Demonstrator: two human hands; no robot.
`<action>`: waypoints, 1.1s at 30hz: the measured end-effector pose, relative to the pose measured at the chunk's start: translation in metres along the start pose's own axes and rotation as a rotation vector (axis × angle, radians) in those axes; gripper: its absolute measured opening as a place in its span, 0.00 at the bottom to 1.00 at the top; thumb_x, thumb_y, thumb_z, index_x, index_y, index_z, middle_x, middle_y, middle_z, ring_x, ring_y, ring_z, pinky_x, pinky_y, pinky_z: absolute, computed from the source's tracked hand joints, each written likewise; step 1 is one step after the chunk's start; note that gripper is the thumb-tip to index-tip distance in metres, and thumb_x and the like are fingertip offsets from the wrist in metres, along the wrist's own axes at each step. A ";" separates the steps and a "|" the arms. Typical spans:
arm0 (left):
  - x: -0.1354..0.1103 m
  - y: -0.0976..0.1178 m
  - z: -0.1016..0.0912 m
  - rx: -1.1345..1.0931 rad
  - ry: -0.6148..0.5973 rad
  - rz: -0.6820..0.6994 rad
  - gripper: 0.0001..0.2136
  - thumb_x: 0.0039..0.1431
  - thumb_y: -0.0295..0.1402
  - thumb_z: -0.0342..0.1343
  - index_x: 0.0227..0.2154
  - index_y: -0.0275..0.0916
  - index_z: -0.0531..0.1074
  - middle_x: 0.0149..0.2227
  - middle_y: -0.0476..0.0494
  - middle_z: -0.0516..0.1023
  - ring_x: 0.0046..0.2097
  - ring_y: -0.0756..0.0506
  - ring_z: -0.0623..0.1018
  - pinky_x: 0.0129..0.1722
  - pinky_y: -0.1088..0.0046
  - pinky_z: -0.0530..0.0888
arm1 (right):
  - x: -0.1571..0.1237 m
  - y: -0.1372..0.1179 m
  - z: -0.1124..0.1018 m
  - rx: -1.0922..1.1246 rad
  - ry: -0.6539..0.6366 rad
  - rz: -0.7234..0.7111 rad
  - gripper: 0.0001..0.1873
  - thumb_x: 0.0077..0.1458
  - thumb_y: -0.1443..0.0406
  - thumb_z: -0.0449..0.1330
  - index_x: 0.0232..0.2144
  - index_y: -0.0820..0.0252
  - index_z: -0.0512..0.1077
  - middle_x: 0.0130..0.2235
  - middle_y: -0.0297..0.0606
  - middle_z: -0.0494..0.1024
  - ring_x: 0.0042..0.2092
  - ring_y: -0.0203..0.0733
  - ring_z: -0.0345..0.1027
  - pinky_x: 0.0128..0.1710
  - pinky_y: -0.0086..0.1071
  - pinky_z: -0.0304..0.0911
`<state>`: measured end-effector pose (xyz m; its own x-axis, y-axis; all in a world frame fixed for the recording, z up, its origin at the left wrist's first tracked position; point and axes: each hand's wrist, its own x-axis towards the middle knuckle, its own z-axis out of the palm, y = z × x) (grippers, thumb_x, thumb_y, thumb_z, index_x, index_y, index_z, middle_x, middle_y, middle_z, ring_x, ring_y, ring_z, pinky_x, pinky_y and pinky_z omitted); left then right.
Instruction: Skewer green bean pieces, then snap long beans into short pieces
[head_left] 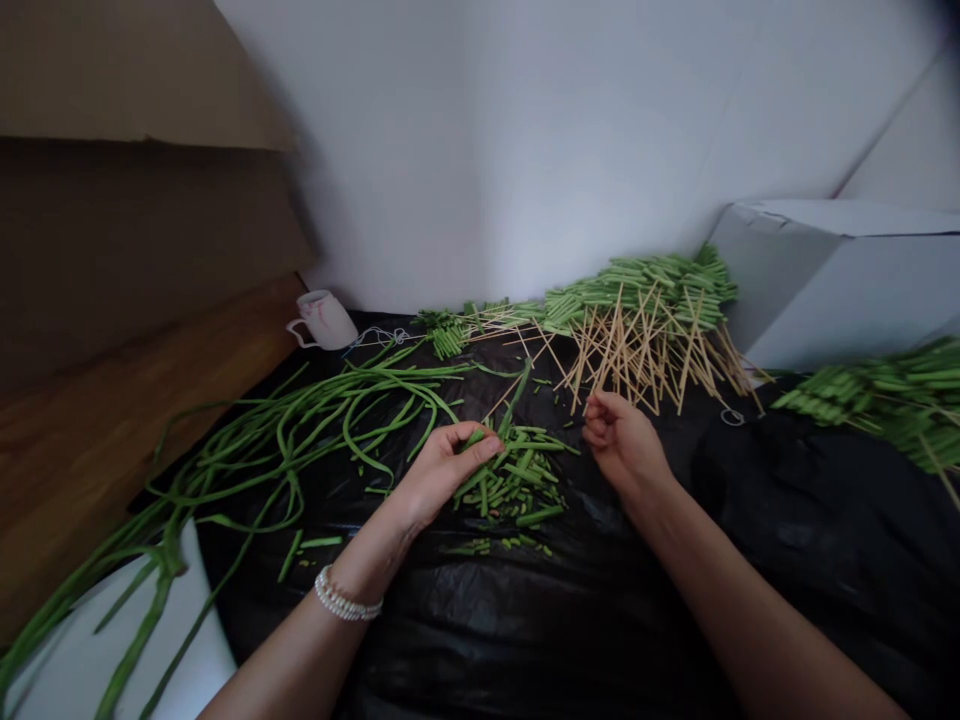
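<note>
My left hand (454,465), with a pearl bracelet (345,597) at the wrist, pinches a cut piece of long green bean (475,438) between thumb and fingers. It is over a loose pile of cut bean pieces (525,475). Just beyond it a thin wooden skewer (501,398) and a longer green strip (517,395) slant upward; whether the hand holds them is unclear. My right hand (622,435) is closed, fingertips curled together, near the tips of several bare skewer ends (622,350). Anything between its fingers is hidden. Skewered green bean pieces (645,280) are stacked behind.
Uncut long beans (300,440) sprawl at left, partly over a white surface (180,640). Black plastic sheeting (480,620) covers the work area. A white mug (324,320) lies tilted at the back left. A white box (847,270) and more green bean skewers (892,395) are at right.
</note>
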<state>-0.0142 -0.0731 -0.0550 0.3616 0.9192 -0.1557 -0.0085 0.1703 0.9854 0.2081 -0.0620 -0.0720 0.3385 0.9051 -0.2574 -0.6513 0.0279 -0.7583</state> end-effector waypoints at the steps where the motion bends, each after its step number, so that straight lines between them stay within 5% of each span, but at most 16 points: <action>1: 0.000 0.000 -0.001 -0.002 0.007 0.017 0.15 0.49 0.43 0.66 0.29 0.35 0.75 0.21 0.54 0.71 0.19 0.57 0.64 0.20 0.82 0.60 | 0.002 0.000 -0.002 0.010 0.014 0.010 0.06 0.44 0.68 0.62 0.20 0.61 0.68 0.17 0.28 0.66 0.16 0.24 0.51 0.12 0.19 0.43; 6: -0.002 0.003 -0.002 0.031 0.009 0.063 0.14 0.51 0.43 0.65 0.29 0.36 0.74 0.23 0.53 0.71 0.21 0.56 0.63 0.21 0.81 0.60 | 0.003 0.002 -0.002 0.021 0.004 0.063 0.09 0.50 0.63 0.64 0.24 0.61 0.69 0.17 0.27 0.67 0.16 0.25 0.51 0.13 0.19 0.44; 10: -0.005 0.008 0.002 0.275 -0.118 0.126 0.11 0.54 0.40 0.63 0.27 0.35 0.75 0.25 0.51 0.72 0.27 0.53 0.69 0.29 0.78 0.66 | -0.013 0.007 0.009 -0.170 -0.339 0.162 0.19 0.51 0.50 0.64 0.35 0.62 0.75 0.22 0.31 0.71 0.17 0.26 0.54 0.14 0.22 0.46; 14: -0.006 0.007 0.008 0.499 -0.195 0.189 0.09 0.53 0.36 0.63 0.25 0.35 0.76 0.26 0.50 0.72 0.29 0.52 0.70 0.31 0.76 0.65 | -0.028 0.010 0.015 -0.375 -0.547 0.039 0.15 0.49 0.53 0.67 0.31 0.59 0.76 0.24 0.30 0.72 0.19 0.27 0.56 0.16 0.24 0.49; 19: -0.003 0.001 0.006 0.506 -0.107 0.147 0.11 0.48 0.38 0.66 0.24 0.34 0.75 0.24 0.51 0.70 0.25 0.53 0.66 0.25 0.77 0.61 | -0.027 0.008 0.013 -0.392 -0.561 -0.028 0.09 0.49 0.59 0.68 0.29 0.58 0.78 0.29 0.34 0.76 0.27 0.31 0.66 0.26 0.27 0.60; 22: -0.003 0.002 0.001 0.410 -0.163 0.085 0.13 0.46 0.40 0.67 0.25 0.35 0.74 0.23 0.51 0.70 0.25 0.53 0.65 0.26 0.77 0.62 | -0.024 0.008 0.012 -0.389 -0.561 -0.058 0.07 0.50 0.59 0.67 0.31 0.56 0.80 0.31 0.36 0.78 0.29 0.33 0.67 0.28 0.28 0.62; 28: -0.001 0.000 -0.001 0.217 -0.111 0.013 0.19 0.55 0.49 0.58 0.28 0.34 0.77 0.22 0.52 0.69 0.20 0.56 0.59 0.21 0.78 0.56 | -0.027 0.014 0.013 -0.411 -0.573 -0.081 0.09 0.50 0.59 0.67 0.33 0.56 0.80 0.31 0.36 0.79 0.29 0.34 0.68 0.29 0.29 0.64; 33: 0.001 -0.003 0.004 0.245 -0.097 0.116 0.12 0.50 0.41 0.65 0.29 0.36 0.79 0.29 0.48 0.78 0.31 0.49 0.73 0.36 0.75 0.69 | -0.034 0.019 0.017 -0.462 -0.625 -0.079 0.10 0.48 0.58 0.67 0.32 0.58 0.80 0.27 0.33 0.79 0.28 0.34 0.69 0.30 0.30 0.66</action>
<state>-0.0103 -0.0744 -0.0580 0.4594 0.8871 -0.0453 0.1661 -0.0357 0.9855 0.1721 -0.0853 -0.0676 -0.1627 0.9826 0.0894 -0.2463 0.0472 -0.9680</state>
